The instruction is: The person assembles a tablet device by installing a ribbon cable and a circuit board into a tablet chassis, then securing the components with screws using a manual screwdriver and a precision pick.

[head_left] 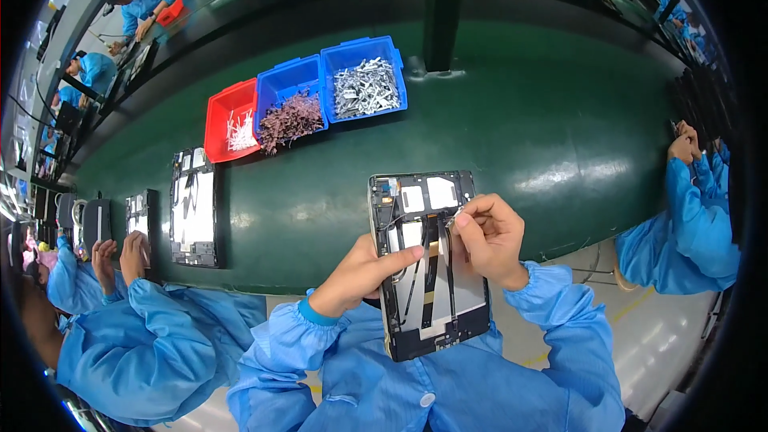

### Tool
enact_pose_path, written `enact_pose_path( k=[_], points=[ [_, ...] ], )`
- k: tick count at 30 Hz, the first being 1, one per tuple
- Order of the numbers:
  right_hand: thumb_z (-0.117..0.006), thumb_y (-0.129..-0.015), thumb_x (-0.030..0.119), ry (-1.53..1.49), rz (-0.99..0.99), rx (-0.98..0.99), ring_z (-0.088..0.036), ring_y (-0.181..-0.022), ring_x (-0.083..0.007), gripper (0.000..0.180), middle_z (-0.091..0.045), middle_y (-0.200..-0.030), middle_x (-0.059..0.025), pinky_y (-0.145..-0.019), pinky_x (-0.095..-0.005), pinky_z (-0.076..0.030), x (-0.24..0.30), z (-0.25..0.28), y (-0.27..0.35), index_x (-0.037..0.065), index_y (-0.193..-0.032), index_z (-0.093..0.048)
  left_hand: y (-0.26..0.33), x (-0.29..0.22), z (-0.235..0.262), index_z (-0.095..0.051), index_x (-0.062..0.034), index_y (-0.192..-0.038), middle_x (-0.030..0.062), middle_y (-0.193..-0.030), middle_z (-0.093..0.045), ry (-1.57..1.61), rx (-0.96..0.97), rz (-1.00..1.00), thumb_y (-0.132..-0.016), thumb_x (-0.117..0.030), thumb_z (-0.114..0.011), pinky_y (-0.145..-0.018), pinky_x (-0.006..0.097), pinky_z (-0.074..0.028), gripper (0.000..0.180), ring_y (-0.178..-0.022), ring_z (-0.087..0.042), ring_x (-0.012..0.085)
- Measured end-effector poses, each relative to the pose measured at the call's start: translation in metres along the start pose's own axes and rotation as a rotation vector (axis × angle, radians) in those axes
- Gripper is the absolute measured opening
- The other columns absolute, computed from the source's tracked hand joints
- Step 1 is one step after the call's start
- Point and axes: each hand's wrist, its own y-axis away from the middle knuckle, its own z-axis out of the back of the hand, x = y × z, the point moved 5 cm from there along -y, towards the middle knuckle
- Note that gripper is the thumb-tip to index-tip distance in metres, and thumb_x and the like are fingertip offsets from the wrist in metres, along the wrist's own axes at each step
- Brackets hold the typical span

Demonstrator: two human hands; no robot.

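While our left hand (pixel 358 272) props the opened tablet chassis (pixel 428 264) from its left edge, thumb laid across the inner plate, our right hand (pixel 490 238) pinches a small silvery part (pixel 454 221) between thumb and forefinger and sets it against the upper middle of the chassis. The chassis stands with its long axis running away from us, its near end over our lap and its far end over the edge of the green desk (pixel 512 128). Beyond it sit two blue bins (pixel 364 80) and a red bin (pixel 230 120) of small parts; another chassis (pixel 194 208) lies to the left. A neighbour's sleeves (pixel 136 336) flank us, well apart.
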Motion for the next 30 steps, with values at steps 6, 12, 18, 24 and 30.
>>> enact_pose_path(
  k=[6, 12, 18, 24, 30],
  points=[
    [-0.064, -0.092, 0.001, -0.051, 0.027, 0.128, -0.064, -0.073, -0.0076, 0.007, -0.069, -0.083, -0.0082, -0.062, -0.0201, -0.051, 0.067, -0.019, -0.039, -0.003, -0.094, -0.059, 0.035, -0.037, 0.006, -0.068, 0.0010, -0.101, 0.0015, -0.083, -0.066, -0.041, -0.204, -0.644, -0.090, -0.015, -0.070, -0.062, 0.024, -0.046, 0.020, -0.070, -0.056, 0.0071],
    [-0.064, -0.091, 0.002, -0.255, 0.060, 0.373, -0.063, -0.075, -0.0075, 0.007, -0.067, -0.085, -0.0067, -0.066, -0.0224, -0.051, 0.132, -0.060, -0.062, -0.003, -0.094, -0.060, 0.059, -0.054, 0.004, -0.067, 0.0031, -0.095, 0.0074, -0.087, -0.069, -0.303, -0.654, -1.264, -0.079, -0.004, -0.077, -0.064, 0.025, -0.050, 0.020, -0.076, -0.064, 0.0095],
    [-0.064, -0.090, 0.002, -0.269, 0.016, 0.551, -0.058, -0.084, -0.0077, 0.005, -0.060, -0.089, -0.0022, -0.078, -0.0269, -0.049, 0.127, -0.099, -0.061, 0.000, -0.092, -0.059, 0.036, -0.047, 0.019, -0.068, 0.0038, -0.089, 0.0143, -0.075, -0.068, -0.869, -0.825, -1.494, -0.071, -0.006, -0.073, -0.050, 0.031, -0.052, 0.021, -0.057, -0.068, 0.0267],
    [-0.060, -0.088, 0.001, -0.315, -0.071, 0.514, -0.052, -0.090, -0.0121, 0.004, -0.053, -0.098, -0.0083, -0.082, -0.0278, -0.044, 0.111, -0.108, -0.053, -0.001, -0.085, -0.058, 0.034, -0.039, 0.021, -0.068, 0.0021, -0.083, 0.0109, -0.067, -0.065, -0.792, -0.956, -1.544, -0.072, -0.007, -0.073, -0.046, 0.031, -0.049, 0.015, -0.052, -0.065, 0.0244],
    [-0.062, -0.089, 0.002, -0.313, -0.066, 0.516, -0.051, -0.090, -0.0122, 0.007, -0.053, -0.098, -0.0089, -0.083, -0.0269, -0.043, 0.110, -0.107, -0.054, -0.002, -0.086, -0.058, 0.029, -0.035, 0.024, -0.067, 0.0017, -0.081, 0.0106, -0.067, -0.065, -0.761, -0.951, -1.532, -0.074, -0.007, -0.073, -0.046, 0.031, -0.049, 0.013, -0.052, -0.064, 0.0238]
  ],
)
